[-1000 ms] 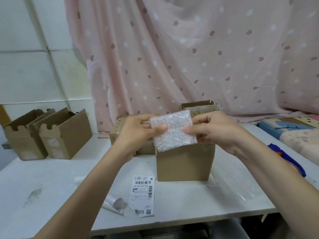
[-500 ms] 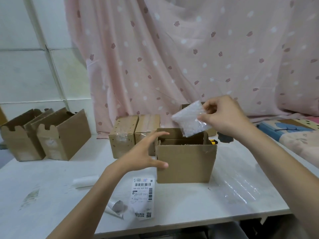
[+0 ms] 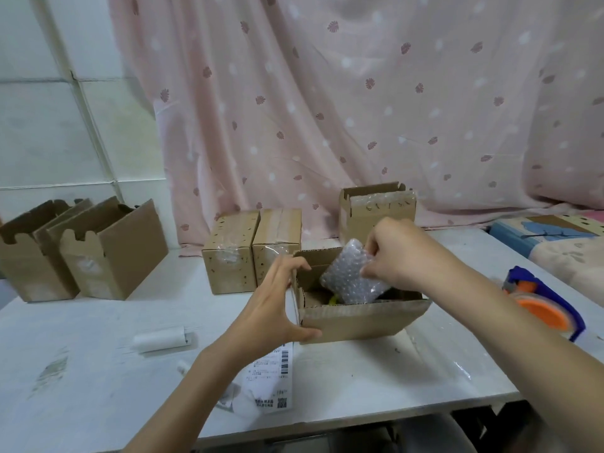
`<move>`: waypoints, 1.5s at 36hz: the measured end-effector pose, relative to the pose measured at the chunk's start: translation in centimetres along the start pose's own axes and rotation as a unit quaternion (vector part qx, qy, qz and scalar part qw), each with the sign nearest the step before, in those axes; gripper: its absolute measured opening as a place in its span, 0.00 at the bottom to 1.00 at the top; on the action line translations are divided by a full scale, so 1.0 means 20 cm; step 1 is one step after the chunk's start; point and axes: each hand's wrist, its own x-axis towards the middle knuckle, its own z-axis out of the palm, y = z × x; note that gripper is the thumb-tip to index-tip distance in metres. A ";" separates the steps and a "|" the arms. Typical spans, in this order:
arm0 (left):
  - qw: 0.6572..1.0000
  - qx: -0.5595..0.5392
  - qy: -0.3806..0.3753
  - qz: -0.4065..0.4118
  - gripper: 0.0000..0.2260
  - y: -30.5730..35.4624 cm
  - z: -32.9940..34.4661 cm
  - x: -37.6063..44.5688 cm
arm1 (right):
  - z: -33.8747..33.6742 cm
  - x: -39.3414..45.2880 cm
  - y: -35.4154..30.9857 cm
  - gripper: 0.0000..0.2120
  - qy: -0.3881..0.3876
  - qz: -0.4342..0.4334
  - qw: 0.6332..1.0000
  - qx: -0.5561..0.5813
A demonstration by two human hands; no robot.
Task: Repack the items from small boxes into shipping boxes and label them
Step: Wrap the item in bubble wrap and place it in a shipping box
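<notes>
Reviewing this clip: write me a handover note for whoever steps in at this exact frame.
Left hand grips the open box at its left corner. Right hand pinches the bubble-wrap packet, part-way into the box.
Done: packet reaching the box; two sealed boxes stand behind.
Left: let go of the packet, close and tape the box with the tape dispenser at the right, stick on the label lying in front.

Soft even light, faint shadows, bowed edges
</notes>
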 end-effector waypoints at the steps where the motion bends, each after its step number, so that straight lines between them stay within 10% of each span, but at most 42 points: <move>1: 1.000 0.003 0.007 0.006 0.41 0.00 0.01 -0.01 | 0.02 0.00 -0.01 0.08 -0.003 0.005 1.000 -0.004; 37: 0.998 0.023 0.033 0.044 0.42 -0.01 0.04 -0.02 | 0.18 0.08 -0.20 0.16 -0.254 -0.087 0.963 -0.012; 54: 1.000 -0.023 -0.005 -0.021 0.44 -0.01 0.02 0.04 | 0.09 0.11 -0.05 0.16 -0.130 -0.026 0.988 0.082</move>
